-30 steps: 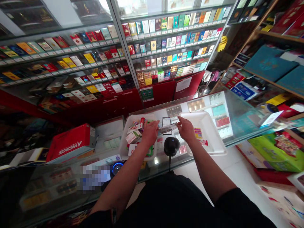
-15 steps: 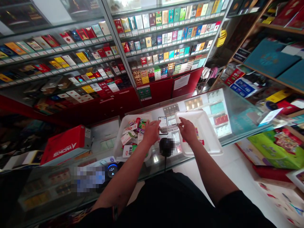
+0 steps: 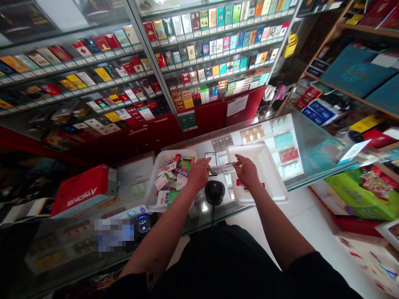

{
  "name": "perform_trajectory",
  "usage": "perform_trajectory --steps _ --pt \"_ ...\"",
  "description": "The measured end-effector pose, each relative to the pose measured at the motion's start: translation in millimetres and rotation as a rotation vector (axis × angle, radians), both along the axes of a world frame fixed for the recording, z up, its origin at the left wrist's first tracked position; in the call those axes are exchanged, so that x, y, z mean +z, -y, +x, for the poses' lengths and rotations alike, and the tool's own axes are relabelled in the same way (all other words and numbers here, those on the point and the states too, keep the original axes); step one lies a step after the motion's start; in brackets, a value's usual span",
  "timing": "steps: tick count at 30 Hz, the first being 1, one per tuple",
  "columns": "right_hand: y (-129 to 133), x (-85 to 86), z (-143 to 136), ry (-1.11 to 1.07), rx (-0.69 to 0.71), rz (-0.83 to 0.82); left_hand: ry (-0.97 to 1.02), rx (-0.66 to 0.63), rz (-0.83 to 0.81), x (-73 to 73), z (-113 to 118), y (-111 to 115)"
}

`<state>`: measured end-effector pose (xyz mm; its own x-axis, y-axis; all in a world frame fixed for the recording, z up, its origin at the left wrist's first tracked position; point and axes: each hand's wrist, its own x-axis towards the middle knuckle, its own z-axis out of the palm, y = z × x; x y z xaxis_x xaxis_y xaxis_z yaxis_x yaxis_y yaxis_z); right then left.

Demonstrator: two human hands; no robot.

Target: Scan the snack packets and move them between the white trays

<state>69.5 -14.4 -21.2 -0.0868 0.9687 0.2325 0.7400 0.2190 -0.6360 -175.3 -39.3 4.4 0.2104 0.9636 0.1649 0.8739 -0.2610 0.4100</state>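
Head view: a white packet [image 3: 222,168] is spanning the gap between the two hands, its long axis running from left to right; the left hand [image 3: 198,173] is pinching one end; the right hand [image 3: 247,171] is gripping the other with its fingertips close together, so neither is lying nearer. Just on the body side of the packet, a black scanner [image 3: 215,192] is standing; beyond it, a phone [image 3: 210,158] is showing partly. Farther out, a filled white tray [image 3: 150,195] is sitting by the left hand; a second tray [image 3: 278,182] is extending beneath the right; both are resting on the glass counter [image 3: 318,143].
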Motion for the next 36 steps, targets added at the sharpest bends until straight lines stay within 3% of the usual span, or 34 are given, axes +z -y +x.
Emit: perform_trajectory --steps 6,13,25,30,36 --pt "1.2 6.5 17.3 -0.030 -0.032 0.037 0.060 -0.028 -0.003 13.3 18.3 1.2" --pt "8.6 11.7 55.5 -0.024 -0.110 0.066 0.099 -0.124 -0.010 28.6 58.3 3.6" --pt "26.7 9.5 123.5 -0.023 -0.236 0.017 0.099 -0.300 -0.081 14.7 137.6 11.9" --pt "30.9 11.1 130.8 -0.026 -0.250 0.017 0.098 -0.319 -0.065 8.9 144.7 15.7" --pt "28.5 9.8 119.3 -0.018 -0.223 0.009 0.110 -0.301 -0.060 16.6 132.4 25.5"
